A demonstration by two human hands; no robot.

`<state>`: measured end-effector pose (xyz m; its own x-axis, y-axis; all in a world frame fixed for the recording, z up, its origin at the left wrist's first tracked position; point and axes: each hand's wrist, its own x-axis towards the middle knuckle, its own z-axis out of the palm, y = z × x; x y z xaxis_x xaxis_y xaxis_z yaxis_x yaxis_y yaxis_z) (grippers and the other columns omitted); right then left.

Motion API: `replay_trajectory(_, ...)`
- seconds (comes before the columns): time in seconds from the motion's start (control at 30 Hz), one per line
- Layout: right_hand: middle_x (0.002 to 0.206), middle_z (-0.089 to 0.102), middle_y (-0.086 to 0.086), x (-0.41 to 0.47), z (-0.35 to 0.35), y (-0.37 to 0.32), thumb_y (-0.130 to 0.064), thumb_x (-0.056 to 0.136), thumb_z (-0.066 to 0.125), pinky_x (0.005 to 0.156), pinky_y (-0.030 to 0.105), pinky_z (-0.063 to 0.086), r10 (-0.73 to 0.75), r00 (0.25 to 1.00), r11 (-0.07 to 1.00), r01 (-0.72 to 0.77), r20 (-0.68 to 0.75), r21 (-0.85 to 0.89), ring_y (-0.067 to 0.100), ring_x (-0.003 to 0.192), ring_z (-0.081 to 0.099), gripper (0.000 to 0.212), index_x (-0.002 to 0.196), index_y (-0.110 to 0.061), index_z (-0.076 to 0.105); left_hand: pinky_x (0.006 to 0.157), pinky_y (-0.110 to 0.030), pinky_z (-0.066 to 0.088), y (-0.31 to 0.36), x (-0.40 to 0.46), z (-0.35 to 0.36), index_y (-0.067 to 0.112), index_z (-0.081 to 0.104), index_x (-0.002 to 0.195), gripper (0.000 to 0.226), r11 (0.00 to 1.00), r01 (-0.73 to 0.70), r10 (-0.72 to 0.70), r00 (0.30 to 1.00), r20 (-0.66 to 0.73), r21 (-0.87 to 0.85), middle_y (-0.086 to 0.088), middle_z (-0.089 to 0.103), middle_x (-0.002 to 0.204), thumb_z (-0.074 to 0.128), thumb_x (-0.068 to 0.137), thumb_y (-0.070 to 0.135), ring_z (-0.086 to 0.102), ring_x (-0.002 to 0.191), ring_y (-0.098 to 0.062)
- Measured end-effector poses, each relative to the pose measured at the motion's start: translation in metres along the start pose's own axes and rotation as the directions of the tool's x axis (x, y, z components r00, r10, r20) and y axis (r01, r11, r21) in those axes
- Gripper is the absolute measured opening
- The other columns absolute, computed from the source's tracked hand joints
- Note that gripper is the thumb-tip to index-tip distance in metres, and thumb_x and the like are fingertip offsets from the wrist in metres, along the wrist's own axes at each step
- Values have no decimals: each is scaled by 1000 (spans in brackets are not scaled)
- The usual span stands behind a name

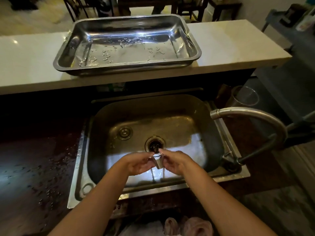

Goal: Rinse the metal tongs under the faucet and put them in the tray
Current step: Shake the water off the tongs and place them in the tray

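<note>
Both my hands meet over the front of the steel sink (80, 167), just in front of the drain (155, 144). My left hand (136, 165) and my right hand (177, 163) pinch the metal tongs (158, 162) between their fingertips. I see the tongs almost end-on, with two thin arms running down from the top piece. The curved faucet (252, 114) reaches in from the right; its spout ends well right of and beyond my hands, and no water stream shows from it. The steel tray (126, 68) sits on the raised pale counter (30, 65) behind the sink and holds only water drops.
A clear glass container (245, 97) stands behind the faucet at the right. The dark worktop (34, 167) left of the sink is wet. A pink cloth (196, 225) lies at the bottom edge. Chairs and table legs stand beyond the counter.
</note>
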<state>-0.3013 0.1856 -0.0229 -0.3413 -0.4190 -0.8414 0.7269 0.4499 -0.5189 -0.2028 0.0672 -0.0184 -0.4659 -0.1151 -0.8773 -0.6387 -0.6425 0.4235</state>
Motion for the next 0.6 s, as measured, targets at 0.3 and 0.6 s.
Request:
replay_trajectory(0.3,42,63,4,5,12,15,-22,84,66,37,18,50,43,998,999,-42,36,-26,12,36,62,26,67,-5,58,37,-15,50,-19,4,-17,0,60,73,20,995,29,-32,999,-38,-95,-10,68,48,59,87,14,64,38,-10)
replay_trajectory(0.6,84,65,3,-26,21,-25,-12,88,59,60,27,54,-343,885,852,435,316,-291,19,66,63,38,124,-19,47,71,-29,57,11,-48,-16,7,53,122,33,860,-453,476,878,-48,234,-20,68,108,56,89,10,69,83,-24)
